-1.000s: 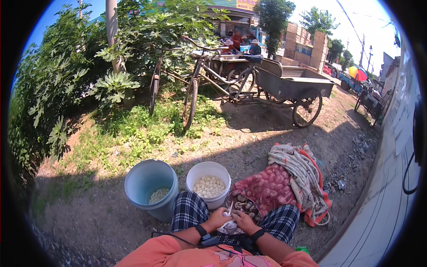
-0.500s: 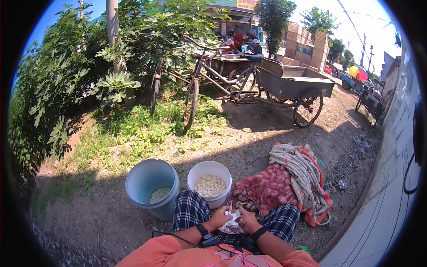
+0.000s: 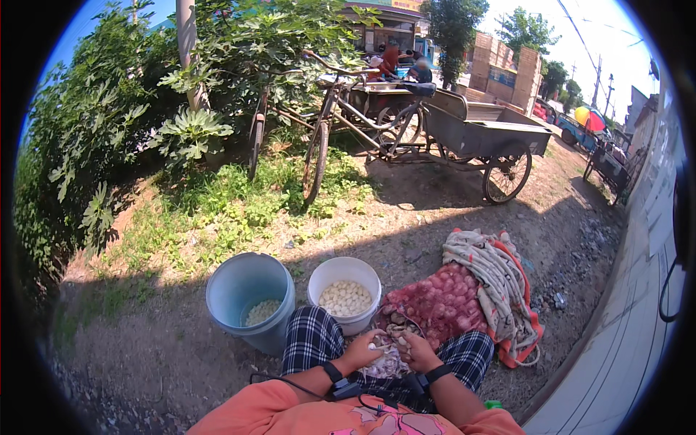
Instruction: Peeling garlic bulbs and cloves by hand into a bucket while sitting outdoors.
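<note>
My left hand (image 3: 358,353) is closed, with a small white garlic clove (image 3: 373,346) between thumb and fingers. Just across from it, my right hand (image 3: 419,354) has its fingers curled together; whatever they hold is too small to make out. Between and below the hands, papery white and purple garlic skins (image 3: 384,365) lie in my lap. Past my hands stands a white bucket (image 3: 314,288) holding many pale peeled cloves (image 3: 345,298). To its left is a larger blue bucket (image 3: 214,290) with fewer cloves (image 3: 262,312) at its bottom. A red mesh sack of garlic bulbs (image 3: 439,301) lies to the right.
A striped, orange-edged blanket (image 3: 493,283) covers the sack's far end. My knees in checked trousers (image 3: 312,337) flank the lap. Farther off stand a cargo tricycle (image 3: 478,130) and weeds (image 3: 232,196). A pale wall (image 3: 616,348) runs along the right. People sit in the distance.
My hands have drawn apart a little, and the white bundle that was between them no longer shows; loose skins are visible in my lap. The whole view has shifted slightly.
</note>
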The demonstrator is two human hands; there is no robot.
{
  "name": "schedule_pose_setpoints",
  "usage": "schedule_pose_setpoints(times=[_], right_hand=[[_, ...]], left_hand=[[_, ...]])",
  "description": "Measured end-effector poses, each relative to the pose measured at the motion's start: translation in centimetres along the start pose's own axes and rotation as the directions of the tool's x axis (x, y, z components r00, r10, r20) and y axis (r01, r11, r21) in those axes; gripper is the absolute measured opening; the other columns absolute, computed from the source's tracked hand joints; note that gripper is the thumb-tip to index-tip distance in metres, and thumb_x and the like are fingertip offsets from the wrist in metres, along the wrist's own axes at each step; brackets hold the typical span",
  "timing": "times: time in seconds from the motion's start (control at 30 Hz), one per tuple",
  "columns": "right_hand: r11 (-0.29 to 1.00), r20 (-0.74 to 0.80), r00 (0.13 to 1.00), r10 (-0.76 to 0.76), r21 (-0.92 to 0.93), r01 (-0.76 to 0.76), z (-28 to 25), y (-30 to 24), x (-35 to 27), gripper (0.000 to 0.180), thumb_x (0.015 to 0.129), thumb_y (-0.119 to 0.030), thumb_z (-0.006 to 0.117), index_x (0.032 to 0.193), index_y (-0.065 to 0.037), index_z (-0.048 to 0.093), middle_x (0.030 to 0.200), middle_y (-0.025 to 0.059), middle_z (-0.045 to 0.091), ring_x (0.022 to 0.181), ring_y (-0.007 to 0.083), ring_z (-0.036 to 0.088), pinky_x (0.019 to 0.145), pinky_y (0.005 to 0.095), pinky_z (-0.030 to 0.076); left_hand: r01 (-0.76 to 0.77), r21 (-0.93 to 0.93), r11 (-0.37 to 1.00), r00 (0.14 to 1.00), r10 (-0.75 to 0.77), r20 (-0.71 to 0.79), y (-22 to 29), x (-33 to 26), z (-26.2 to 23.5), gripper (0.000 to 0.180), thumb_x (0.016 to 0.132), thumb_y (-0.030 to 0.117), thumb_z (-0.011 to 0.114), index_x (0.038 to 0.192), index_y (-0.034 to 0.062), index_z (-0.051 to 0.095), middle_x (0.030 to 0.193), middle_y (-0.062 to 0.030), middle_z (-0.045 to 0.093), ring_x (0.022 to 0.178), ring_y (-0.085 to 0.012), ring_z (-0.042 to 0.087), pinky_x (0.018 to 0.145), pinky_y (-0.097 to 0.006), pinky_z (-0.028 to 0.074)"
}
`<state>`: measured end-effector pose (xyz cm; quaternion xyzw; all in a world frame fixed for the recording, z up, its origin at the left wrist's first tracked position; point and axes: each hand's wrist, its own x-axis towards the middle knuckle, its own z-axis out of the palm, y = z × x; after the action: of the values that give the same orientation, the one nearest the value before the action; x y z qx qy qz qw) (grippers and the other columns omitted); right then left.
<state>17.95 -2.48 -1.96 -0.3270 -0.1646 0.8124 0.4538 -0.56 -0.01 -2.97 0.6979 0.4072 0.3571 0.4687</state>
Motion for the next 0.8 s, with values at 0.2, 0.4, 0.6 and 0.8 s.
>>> schedule_pose_setpoints(times=[0.2,0.4,0.6,0.8], right_hand=[[0.875,-0.039,0.991,0.125,-0.466,-0.129,0.4,2.5,0.8,0.025,0.085,-0.025,0.047,0.099,-0.006,0.053,0.064,-0.0021,0.049,0.045,0.0041,0.038,0.037,0.0186,0.024],[0.81,-0.245,0.965,-0.092,-0.582,-0.071,-0.2,2.4,1.3,0.022,0.081,-0.026,0.052,0.09,-0.006,0.056,0.06,-0.0017,0.049,0.045,0.0057,0.039,0.04,0.0204,0.029],[0.488,-0.178,0.948,-0.263,-0.873,-0.029,0.7,2.7,0.5,0.024,0.076,-0.025,0.058,0.085,-0.004,0.063,0.066,0.0027,0.058,0.054,0.0093,0.051,0.049,0.0231,0.039],[0.284,-0.153,0.945,-0.288,-0.956,-0.068,-0.6,3.3,1.2,0.026,0.071,-0.025,0.06,0.082,-0.002,0.063,0.07,0.0123,0.061,0.063,0.0191,0.059,0.059,0.0301,0.045]], left_hand=[[0.115,0.099,0.988,0.901,-0.146,0.408,0.1,-0.3,-0.4,0.033,0.075,0.023,0.063,0.103,0.0063,0.058,0.097,-0.0107,0.06,0.087,-0.0153,0.056,0.078,-0.028,0.042],[0.072,0.03,0.997,0.985,-0.076,0.156,-0.1,-0.4,-0.3,0.032,0.075,0.02,0.062,0.102,0.0051,0.058,0.095,-0.0114,0.061,0.085,-0.0169,0.058,0.077,-0.027,0.043],[0.053,0.131,0.99,0.987,-0.072,0.144,-0.3,-0.5,-0.6,0.034,0.07,0.016,0.063,0.102,0.0063,0.058,0.092,-0.012,0.061,0.085,-0.0207,0.059,0.075,-0.027,0.044],[0.009,0.269,0.963,0.972,-0.072,0.223,-0.8,-0.5,-0.5,0.034,0.067,0.016,0.063,0.1,0.0098,0.059,0.09,-0.0115,0.061,0.082,-0.0251,0.058,0.074,-0.03,0.044]])
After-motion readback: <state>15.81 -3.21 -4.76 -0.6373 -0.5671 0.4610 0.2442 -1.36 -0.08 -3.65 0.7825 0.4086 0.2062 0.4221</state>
